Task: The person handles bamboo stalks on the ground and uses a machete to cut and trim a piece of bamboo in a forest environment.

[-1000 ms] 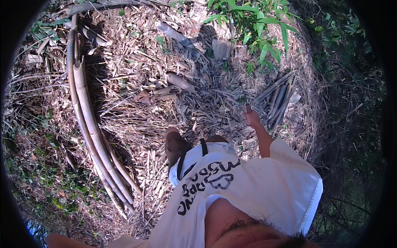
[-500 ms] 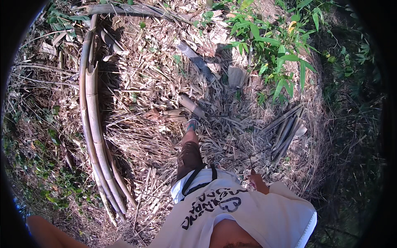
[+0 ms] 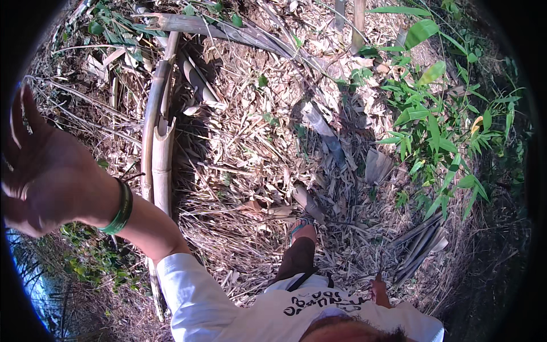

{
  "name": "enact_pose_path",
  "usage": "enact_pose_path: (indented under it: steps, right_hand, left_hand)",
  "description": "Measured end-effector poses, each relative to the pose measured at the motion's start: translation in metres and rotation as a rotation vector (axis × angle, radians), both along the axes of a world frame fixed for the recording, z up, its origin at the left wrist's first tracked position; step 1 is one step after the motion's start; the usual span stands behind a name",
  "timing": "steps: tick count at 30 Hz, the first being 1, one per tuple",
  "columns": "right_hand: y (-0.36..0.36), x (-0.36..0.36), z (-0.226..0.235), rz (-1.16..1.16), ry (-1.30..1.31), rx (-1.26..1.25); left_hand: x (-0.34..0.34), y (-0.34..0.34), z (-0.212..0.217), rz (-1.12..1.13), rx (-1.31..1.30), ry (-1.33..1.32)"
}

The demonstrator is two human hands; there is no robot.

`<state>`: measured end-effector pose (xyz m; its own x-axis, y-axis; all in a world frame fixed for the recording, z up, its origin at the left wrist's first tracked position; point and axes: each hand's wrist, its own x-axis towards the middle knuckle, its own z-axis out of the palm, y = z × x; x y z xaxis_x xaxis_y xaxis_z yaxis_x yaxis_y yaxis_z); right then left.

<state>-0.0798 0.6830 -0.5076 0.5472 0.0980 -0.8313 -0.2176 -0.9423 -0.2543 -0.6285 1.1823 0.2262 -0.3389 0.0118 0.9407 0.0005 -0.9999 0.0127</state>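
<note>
- Locate the left hand [image 3: 43, 176] at 9 o'clock: raised at the rim of view, fingers spread, apparently empty, nearest to the long bamboo poles [image 3: 162, 165].
- Locate the right hand [image 3: 375, 292] at 5 o'clock: apparently wrapped around the brown handle [image 3: 378, 277] of a tool; cannot tell the shape beyond it.
- Judge the step in hand as a stride with the tool carried low; note a sandalled foot [image 3: 303, 229] toward 5 o'clock, just beside a short bamboo piece [image 3: 309, 204].
- For the next move, secure footing clear of that piece and maintain a firm grip.
- Observe edges: poles toward 9 o'clock, fallen pole [image 3: 211, 27] at 11, leafy plant [image 3: 436, 142] between 2 and 3, cane bundle [image 3: 420, 248] at 4, near the right hand.
- Use the dry leaf litter [image 3: 245, 128] toward 11 o'clock as open room; expect less toward 4.
</note>
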Motion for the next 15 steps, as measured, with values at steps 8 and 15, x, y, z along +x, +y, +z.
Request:
enact_pose_path:
  steps: [8,15]
  right_hand:
    - [0.195,-0.058,0.141,-0.046,0.081,0.172]
    - [0.136,-0.053,0.203,0.081,-0.106,0.053]
  left_hand:
    - [-0.089,0.426,-0.165,0.094,-1.101,-0.066]
    - [-0.102,0.558,-0.149,-0.201,-1.264,-0.463]
